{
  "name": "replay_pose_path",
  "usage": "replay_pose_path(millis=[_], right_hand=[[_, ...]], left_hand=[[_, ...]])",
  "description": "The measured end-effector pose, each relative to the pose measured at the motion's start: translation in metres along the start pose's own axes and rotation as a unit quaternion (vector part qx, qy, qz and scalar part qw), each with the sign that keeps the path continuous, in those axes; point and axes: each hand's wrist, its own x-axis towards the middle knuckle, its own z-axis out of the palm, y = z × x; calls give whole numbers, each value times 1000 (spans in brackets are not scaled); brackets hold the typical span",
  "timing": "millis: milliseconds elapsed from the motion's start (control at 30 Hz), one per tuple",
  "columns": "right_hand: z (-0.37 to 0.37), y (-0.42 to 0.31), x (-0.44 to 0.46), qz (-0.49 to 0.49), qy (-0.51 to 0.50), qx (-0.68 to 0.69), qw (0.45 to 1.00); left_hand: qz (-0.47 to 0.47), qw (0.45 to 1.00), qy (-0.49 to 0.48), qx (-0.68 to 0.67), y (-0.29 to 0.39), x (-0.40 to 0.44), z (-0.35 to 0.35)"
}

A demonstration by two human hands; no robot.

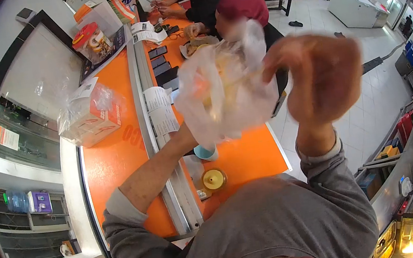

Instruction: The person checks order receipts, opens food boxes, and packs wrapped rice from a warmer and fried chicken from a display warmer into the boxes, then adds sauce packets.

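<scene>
A whitish translucent plastic bag (229, 87) is held up in front of me above the orange counter, something yellowish and orange showing faintly through it. My left forearm (168, 155) reaches up to the bag from below; the bag covers that hand's fingers as it supports the bag. On the other side, my right hand (322, 74) is smeared by motion, its bent fingertips closed at the bag's right edge. Below the bag stand a light blue cup (205, 152) and a round container with a yellow lid (213, 179).
A metal rail (164, 186) runs along the orange counter (112, 167). Left of it are a plastic-wrapped box (93, 120) and a red-lidded jar (93, 42). Paper slips (159, 109) and phones (158, 61) lie beyond. Two people sit at the far side, one wearing a maroon cap (243, 8).
</scene>
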Motion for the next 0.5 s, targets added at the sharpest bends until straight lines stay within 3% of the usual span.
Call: replay_pose_path(millis=[33,67,100,200,267,400,500], right_hand=[[2,6,7,17,30,10,999],[7,13,15,41,93,56,993],[7,21,20,104,68,90,988],[9,51,24,247,-10,147,958],[13,71,15,323,-54,244,913],[18,88,-9,342,-40,251,905],[11,86,-18,359,-24,229,905]], left_hand=[[-53,998,-6,-26,11,3,-1],[-183,968,-14,-168,28,5,-4],[-306,902,-22,-305,41,7,-3],[-332,887,41,-319,43,3,10],[-345,895,9,-282,49,7,7],[-341,871,10,-354,50,8,4],[-265,944,-73,-183,63,15,2]])
